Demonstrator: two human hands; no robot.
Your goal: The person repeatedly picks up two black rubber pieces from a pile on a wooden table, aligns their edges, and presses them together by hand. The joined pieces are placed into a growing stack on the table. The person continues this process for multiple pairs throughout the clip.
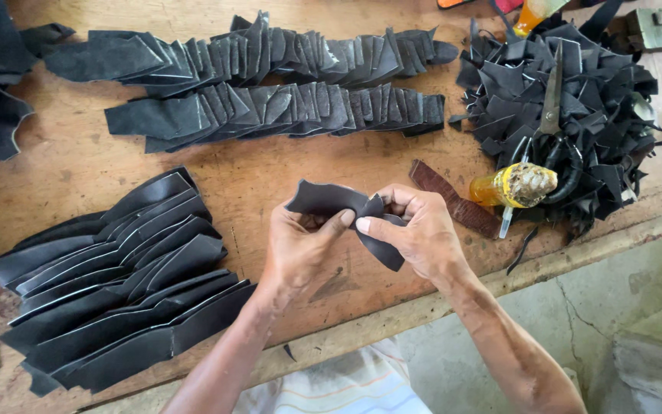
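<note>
Both thumbs meet on a black leather piece [344, 209], pinching it just above the bench's near edge: the left hand [298, 247] grips its broad end with the fingers curled under, and the right hand [418, 230] folds the narrower end down between thumb and fingers. At nine o'clock from the hands lies a fanned stack [120, 284] of long black pieces, edges overlapping. At twelve o'clock two rows [277, 88] of smaller cut pieces run across the bench [270, 172] (one behind the other, shingled like tiles). At two o'clock sits a scrap heap [568, 100] with scissors [552, 103] resting on top, and just beside it an orange glue bottle [513, 188] on its side, next to a brown strip [453, 199].
</note>
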